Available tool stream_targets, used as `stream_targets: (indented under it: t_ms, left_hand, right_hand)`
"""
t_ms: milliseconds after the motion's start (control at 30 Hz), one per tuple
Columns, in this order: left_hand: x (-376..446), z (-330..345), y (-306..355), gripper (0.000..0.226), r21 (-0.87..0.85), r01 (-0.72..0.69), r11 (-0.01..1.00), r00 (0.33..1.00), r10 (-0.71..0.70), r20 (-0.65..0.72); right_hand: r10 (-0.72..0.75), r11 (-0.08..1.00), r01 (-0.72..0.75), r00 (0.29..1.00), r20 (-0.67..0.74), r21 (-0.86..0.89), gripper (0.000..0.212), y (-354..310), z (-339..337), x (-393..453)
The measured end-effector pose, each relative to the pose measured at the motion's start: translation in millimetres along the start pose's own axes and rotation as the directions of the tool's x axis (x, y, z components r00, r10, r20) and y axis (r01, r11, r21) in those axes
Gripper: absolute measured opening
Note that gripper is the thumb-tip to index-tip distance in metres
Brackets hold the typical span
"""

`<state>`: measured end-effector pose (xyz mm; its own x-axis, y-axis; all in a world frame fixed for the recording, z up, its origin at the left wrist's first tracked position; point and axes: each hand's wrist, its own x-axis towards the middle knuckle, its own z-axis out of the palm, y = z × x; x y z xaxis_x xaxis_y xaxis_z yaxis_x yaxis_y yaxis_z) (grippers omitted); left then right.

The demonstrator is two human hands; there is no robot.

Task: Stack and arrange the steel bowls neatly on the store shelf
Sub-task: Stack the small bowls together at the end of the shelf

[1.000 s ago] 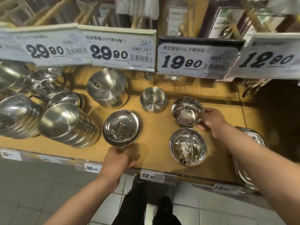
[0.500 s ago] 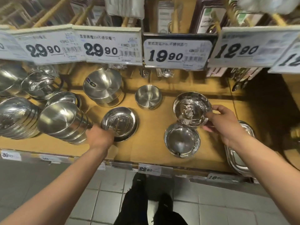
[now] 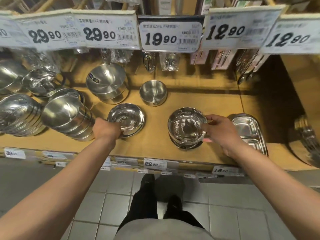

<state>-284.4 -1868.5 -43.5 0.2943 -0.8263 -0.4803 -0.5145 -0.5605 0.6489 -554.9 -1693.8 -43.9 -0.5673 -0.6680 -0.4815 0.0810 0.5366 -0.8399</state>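
2 bare hands work a row of polished steel bowls on a tan store shelf (image 3: 159,144). The right hand (image 3: 219,130) pinches the rim of a mirror-bright bowl (image 3: 186,126) sitting in a second bowl (image 3: 187,144) near the shelf's front edge. The left hand (image 3: 106,129) grips the near rim of a wider shallow bowl (image 3: 127,116). Tilted stacks of larger bowls (image 3: 67,118) crowd the left side; a smaller deep bowl (image 3: 153,94) stands behind. A divided steel tray (image 3: 249,130) lies at right. Price tags (image 3: 170,36) reading 29.90, 19.90 and 12.90 hang overhead, above grey floor tiles (image 3: 107,201).
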Motion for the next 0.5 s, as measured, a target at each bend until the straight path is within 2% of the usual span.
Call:
stream_targets:
  t_ms: [133, 300, 433, 500]
  left_hand:
    - [-13, -5, 2, 0.044, -0.098, -0.02, 0.995, 0.999, 0.025, 0.047]
    - [-39, -9, 10, 0.03, -0.258, -0.029, 0.966, 0.984, 0.073, 0.162]
    - [-69, -1, 19, 0.044, -0.275, -0.02, 0.961, 0.937, 0.114, 0.331]
    - [-82, 4, 24, 0.046, -0.278, -0.013, 0.96, 0.914, 0.124, 0.387]
  right_hand:
    - [-0.008, 0.998, 0.006, 0.999, -0.034, -0.057, 0.035, 2, -1, -4]
    - [-0.072, 0.989, 0.06, 0.994, -0.082, -0.136, 0.011, 3, 2, -8]
    - [-0.045, 0.993, 0.037, 0.997, -0.067, -0.113, 0.011, 0, 0, -10]
    - [-0.062, 0.964, 0.035, 0.994, -0.091, -0.265, 0.014, -3, -2, -10]
